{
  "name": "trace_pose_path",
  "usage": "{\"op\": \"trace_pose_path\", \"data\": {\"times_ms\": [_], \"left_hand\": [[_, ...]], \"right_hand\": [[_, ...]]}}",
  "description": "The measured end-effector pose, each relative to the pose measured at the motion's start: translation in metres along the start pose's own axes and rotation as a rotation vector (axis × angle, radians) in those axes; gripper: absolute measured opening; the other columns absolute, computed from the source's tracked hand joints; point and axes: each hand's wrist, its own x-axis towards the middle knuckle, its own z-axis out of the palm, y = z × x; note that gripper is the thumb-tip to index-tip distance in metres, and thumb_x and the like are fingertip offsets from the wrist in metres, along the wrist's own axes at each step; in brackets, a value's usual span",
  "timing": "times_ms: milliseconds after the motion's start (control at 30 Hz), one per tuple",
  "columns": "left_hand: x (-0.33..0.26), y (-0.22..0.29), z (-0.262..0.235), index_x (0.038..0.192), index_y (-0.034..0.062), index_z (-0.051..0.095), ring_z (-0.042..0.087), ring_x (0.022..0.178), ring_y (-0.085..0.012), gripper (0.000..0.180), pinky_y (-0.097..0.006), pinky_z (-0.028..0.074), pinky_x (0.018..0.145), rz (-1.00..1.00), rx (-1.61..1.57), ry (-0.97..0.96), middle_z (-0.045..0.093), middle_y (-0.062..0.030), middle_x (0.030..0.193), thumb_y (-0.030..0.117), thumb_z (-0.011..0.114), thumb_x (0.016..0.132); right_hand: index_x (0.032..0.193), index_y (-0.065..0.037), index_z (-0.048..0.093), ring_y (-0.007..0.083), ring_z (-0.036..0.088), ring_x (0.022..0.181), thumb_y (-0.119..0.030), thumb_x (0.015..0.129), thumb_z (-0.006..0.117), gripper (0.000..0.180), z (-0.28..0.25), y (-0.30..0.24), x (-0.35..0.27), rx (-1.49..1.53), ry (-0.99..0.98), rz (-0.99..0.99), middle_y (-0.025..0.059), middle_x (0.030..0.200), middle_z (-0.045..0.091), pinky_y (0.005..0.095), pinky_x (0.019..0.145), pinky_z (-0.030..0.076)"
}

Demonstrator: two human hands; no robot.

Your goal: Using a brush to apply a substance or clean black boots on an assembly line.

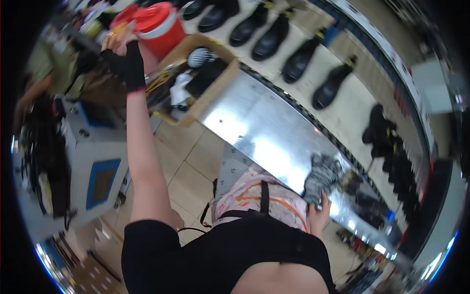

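Observation:
My left arm stretches far forward. My left hand [128, 61], in a black fingerless glove, is beside a red round container [159, 29] with a white band. At its fingertips shows a small orange thing [119, 31], too blurred to name; the fingers seem closed about it. Low at the right, my right hand [319, 213] rests at the near edge of a shiny metal table [254, 122], its fingers apart. A crumpled grey cloth [321, 174] lies just beyond, against the fingertips.
An open cardboard box [215, 93] with mixed items stands at the table's left end. Several black boots [271, 39] line the pale belt [303, 29] beyond. Grey machinery [93, 147] stands at the left, with another person [58, 63] behind it. More dark boots [391, 152] are at the right.

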Motion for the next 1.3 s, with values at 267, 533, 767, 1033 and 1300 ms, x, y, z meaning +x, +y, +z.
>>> {"op": "trace_pose_path", "data": {"times_ms": [267,533,767,1033,1300], "left_hand": [[-0.268,0.306,0.074,0.093,0.0059,0.061,0.06,0.07,-0.0153,0.039,-0.027,0.048,0.066,-0.041,-0.925,-1.434,0.061,-0.0039,0.08,0.029,0.08,0.068],[-0.28,0.37,0.105,0.089,0.0076,0.058,0.063,0.075,-0.029,0.037,-0.038,0.049,0.065,0.355,-0.722,-1.547,0.064,-0.0095,0.078,0.042,0.063,0.077],[-0.289,0.368,0.105,0.091,0.005,0.056,0.062,0.076,-0.0316,0.033,-0.04,0.049,0.067,0.257,-0.79,-1.48,0.064,-0.0124,0.081,0.036,0.061,0.082],[-0.275,0.352,0.124,0.082,0.0034,0.057,0.052,0.061,-0.0124,0.022,-0.026,0.046,0.059,0.157,-0.959,-1.451,0.055,-0.004,0.067,0.014,0.073,0.073],[-0.296,0.37,0.127,0.09,0.0001,0.06,0.054,0.072,-0.0086,0.017,-0.025,0.046,0.065,-0.399,-1.07,-1.435,0.059,0.0002,0.078,0.016,0.056,0.09]], "right_hand": [[0.119,-0.004,0.054,0.0277,0.054,0.098,0.003,0.074,0.049,0.046,0.005,-0.014,0.047,0.077,0.246,-0.287,0.0142,0.105,0.054,0.0344,0.089,0.042],[0.135,-0.006,0.038,0.0118,0.058,0.09,0.005,0.078,0.063,0.063,-0.014,-0.057,0.077,0.647,0.365,-0.238,0.0071,0.099,0.06,0.0232,0.082,0.046],[0.131,-0.005,0.044,0.012,0.058,0.092,0.008,0.08,0.058,0.054,-0.022,-0.056,0.082,0.726,0.3,-0.188,0.008,0.101,0.061,0.0236,0.085,0.044],[0.12,-0.005,0.055,0.0201,0.059,0.094,0.005,0.075,0.059,0.047,-0.035,-0.087,0.082,0.286,0.471,-0.419,0.014,0.109,0.06,0.0294,0.082,0.046],[0.11,0.0,0.052,0.0235,0.056,0.086,-0.008,0.08,0.062,0.033,-0.021,-0.093,0.075,0.471,0.36,-0.314,0.0151,0.099,0.056,0.0311,0.078,0.046]]}}
